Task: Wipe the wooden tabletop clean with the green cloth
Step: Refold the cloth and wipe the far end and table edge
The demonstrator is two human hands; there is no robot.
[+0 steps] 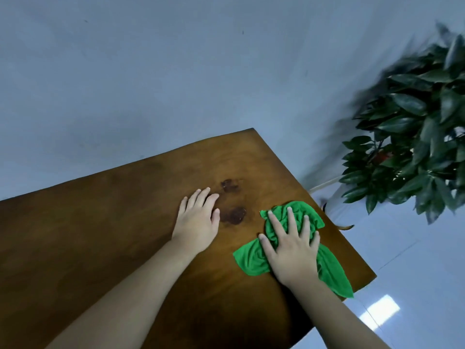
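The wooden tabletop (105,235) fills the lower left of the head view. Two dark wet-looking stains (232,200) mark it near its far right part. The green cloth (254,260) lies crumpled near the table's right edge, with one end hanging over that edge. My right hand (293,245) presses on the cloth with fingers spread and straight. My left hand (197,219) rests flat on the bare wood just left of the stains, fingers straight, holding nothing.
A leafy green plant (415,137) stands to the right, beyond the table's far right corner. A pale blue-grey wall rises behind the table, and a glossy light floor (402,285) lies beyond its right edge.
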